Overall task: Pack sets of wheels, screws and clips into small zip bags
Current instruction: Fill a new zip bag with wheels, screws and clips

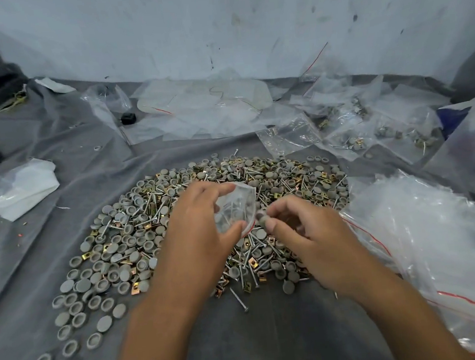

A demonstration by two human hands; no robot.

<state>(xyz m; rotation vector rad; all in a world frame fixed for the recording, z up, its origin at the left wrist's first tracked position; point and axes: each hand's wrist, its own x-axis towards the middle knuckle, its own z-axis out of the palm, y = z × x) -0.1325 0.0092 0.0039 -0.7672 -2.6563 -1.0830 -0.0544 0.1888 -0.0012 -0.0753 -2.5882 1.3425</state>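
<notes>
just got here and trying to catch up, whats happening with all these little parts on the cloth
A person is packing hardware into bags. The left hand holds a small clear zip bag open above the pile of grey wheels, screws and brass clips; the bag already has some parts inside. The right hand pinches a grey wheel at the bag's mouth. Filled bags lie at the back right, and a stack of empty zip bags sits on the right.
</notes>
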